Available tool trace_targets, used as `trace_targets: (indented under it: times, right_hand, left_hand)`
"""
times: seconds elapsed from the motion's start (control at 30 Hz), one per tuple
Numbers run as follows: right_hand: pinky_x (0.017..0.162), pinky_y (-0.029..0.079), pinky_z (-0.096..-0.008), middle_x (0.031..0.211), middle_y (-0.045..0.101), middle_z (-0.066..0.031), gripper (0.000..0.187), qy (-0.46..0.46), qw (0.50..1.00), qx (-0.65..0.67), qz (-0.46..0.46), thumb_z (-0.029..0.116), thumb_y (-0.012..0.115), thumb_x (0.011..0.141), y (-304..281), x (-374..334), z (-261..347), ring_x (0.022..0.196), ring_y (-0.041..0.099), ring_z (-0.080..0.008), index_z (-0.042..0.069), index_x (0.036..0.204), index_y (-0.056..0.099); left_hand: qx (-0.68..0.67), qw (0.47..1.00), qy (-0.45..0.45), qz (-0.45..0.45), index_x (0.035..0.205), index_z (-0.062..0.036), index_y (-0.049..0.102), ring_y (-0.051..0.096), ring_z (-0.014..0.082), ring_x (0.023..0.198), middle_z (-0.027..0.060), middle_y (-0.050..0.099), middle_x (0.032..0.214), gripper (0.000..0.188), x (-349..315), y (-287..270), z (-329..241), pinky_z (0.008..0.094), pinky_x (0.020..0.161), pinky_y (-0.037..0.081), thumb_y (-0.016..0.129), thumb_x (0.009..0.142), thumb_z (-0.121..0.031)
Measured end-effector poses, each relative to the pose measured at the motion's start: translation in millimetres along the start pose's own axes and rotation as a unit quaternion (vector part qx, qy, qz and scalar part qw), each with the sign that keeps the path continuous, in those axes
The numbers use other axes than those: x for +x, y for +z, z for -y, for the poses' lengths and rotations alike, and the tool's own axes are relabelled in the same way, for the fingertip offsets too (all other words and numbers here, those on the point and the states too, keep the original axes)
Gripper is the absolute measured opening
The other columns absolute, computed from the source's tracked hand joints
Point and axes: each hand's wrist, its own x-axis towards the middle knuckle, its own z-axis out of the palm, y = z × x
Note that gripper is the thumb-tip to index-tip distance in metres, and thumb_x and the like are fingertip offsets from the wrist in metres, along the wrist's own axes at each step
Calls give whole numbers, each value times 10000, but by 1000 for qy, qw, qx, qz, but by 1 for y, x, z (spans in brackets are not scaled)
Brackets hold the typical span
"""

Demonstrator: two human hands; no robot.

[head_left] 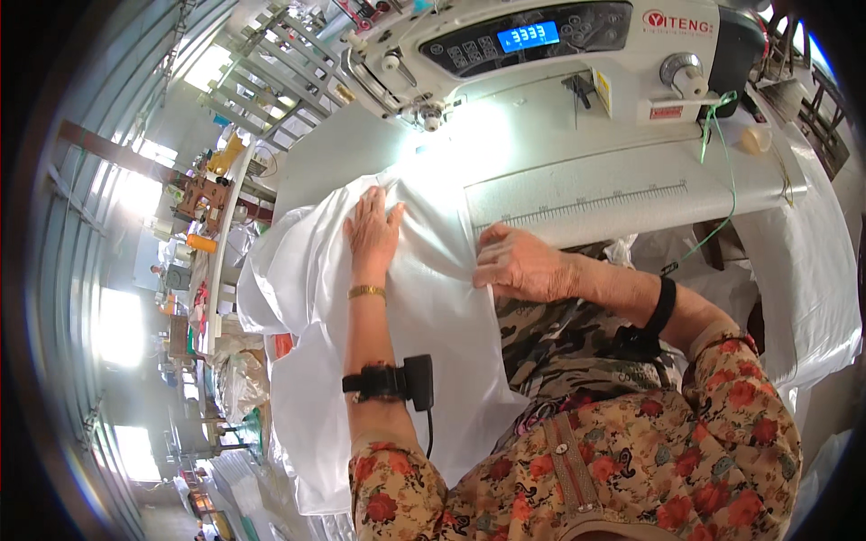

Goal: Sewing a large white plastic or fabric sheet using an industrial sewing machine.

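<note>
White, slightly shiny fabric spreads over the sewing table and hangs down toward my lap. My left hand lies flat on it with the fingers stretched toward the sewing machine. At the fabric's right edge, my right hand is closed, pinching that edge between thumb and fingers. The fabric's far end reaches the brightly lit area below the needle, where glare hides the detail.
A ruler scale runs along the table's front edge. Green thread hangs from the machine's right end. More white material drapes at the right. Shelving with spools and boxes stands at the left.
</note>
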Motion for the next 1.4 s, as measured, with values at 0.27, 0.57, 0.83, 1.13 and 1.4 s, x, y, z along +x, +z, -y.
trace_targets:
  times: [0.27, 0.57, 0.83, 1.13, 1.4]
  right_hand:
    - [1027, 384, -376, 764, 597, -16, 131, 18, 1000, -2, -5, 127, 668, 764, 8, 6, 5, 846, 621, -195, 110, 861, 582]
    - [987, 389, -372, 756, 608, -24, 104, 15, 999, 22, -32, 137, 664, 762, 4, 12, 8, 823, 616, -201, 111, 827, 587]
    - [980, 384, -401, 767, 604, -39, 113, 38, 997, 57, -43, 105, 651, 753, 1, 13, 10, 847, 611, -217, 105, 851, 593]
    - [1024, 348, -443, 807, 594, -36, 151, 15, 1000, 12, 2, 89, 643, 755, -10, 29, 19, 853, 607, -235, 108, 894, 588]
    - [853, 475, -428, 808, 585, -55, 191, -39, 997, -4, -65, 112, 666, 799, -27, 50, -3, 806, 597, -264, 102, 961, 566]
  left_hand:
    - [151, 979, 65, -124, 998, -35, 615, 573, 264, 1062, 115, 649, 1019, 219, 55, -11, -34, 450, 917, 416, 506, 884, -186]
    - [-63, 993, 98, 6, 740, 80, 658, 649, 413, 807, 301, 639, 849, 365, 28, -24, -110, 450, 729, 515, 662, 768, -283]
    - [-17, 991, 125, 52, 680, 55, 657, 657, 417, 727, 277, 630, 738, 233, 33, -39, -126, 445, 687, 522, 601, 716, -167]
    - [-105, 991, 83, 30, 688, 100, 616, 641, 452, 758, 325, 606, 740, 230, 31, -19, -113, 468, 708, 518, 588, 742, -122]
    - [-437, 895, 76, 42, 763, 61, 627, 466, 88, 532, 52, 604, 636, 144, 29, 4, -65, 312, 511, 404, 537, 800, -46]
